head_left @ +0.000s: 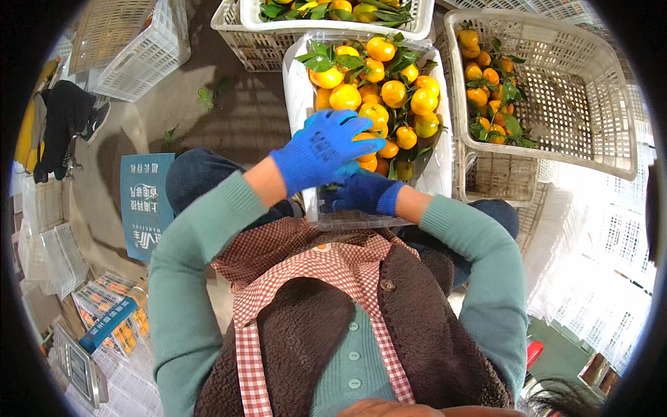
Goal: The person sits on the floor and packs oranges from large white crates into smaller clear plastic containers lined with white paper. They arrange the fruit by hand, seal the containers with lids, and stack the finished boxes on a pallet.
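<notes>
Blue knitted gloves cover both hands. My left hand (325, 148) lies palm down over the near left part of a pile of mandarins (372, 112) with green leaves, its fingers spread and touching fruit. What is under its palm is hidden. Lower down, my right hand (365, 194) is in shadow at the near end of the crate, partly beneath my left hand; its fingers are mostly hidden. The mandarins fill a plastic crate lined with white sheeting (440, 172), which stands between my knees.
At the right, a tilted plastic crate (568, 39) holds mandarins along its left side. Another white crate of leafy mandarins (333, 26) stands beyond mine. Stacked crates (140, 62) and a blue printed board (147, 203) are at left; a scale (78, 365) is lower left.
</notes>
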`<control>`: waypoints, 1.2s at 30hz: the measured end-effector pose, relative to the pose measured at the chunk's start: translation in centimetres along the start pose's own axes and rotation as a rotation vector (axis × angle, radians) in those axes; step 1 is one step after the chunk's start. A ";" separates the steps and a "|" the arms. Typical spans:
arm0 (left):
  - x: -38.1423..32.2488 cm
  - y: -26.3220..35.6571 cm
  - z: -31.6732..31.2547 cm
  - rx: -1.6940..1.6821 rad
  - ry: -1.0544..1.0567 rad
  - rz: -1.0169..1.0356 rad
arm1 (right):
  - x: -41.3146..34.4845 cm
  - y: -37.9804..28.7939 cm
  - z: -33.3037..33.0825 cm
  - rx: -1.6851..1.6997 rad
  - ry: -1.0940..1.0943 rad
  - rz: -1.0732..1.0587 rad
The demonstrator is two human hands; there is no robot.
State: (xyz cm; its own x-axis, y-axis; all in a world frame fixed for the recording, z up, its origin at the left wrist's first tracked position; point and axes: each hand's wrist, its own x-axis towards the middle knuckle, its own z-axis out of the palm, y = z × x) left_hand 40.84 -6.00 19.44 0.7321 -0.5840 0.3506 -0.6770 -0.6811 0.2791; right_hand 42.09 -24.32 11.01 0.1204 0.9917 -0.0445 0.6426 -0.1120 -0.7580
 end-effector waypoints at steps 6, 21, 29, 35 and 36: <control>-3.6 6.1 0.9 -0.187 -0.412 -0.264 | -5.1 -1.4 -6.5 -0.367 0.204 0.275; -3.2 6.4 6.5 0.060 -0.747 -0.357 | -3.0 1.3 -0.9 -0.643 0.031 0.334; -3.0 6.4 6.9 0.033 -0.720 -0.495 | -5.3 0.4 -1.7 -0.681 0.020 0.340; -3.1 6.6 6.9 0.060 -0.675 -0.506 | -2.0 -0.4 -0.8 -0.643 -0.075 0.448; -3.2 6.6 6.9 0.068 -0.663 -0.503 | -2.2 -0.3 -1.6 -0.620 -0.069 0.427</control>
State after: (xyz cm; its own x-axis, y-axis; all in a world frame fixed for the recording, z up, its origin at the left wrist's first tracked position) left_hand 34.58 -11.67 13.96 0.8532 -0.3278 -0.4058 -0.2671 -0.9427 0.1999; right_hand 42.84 -26.55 12.33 0.4204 0.8534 -0.3081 0.8610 -0.4824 -0.1612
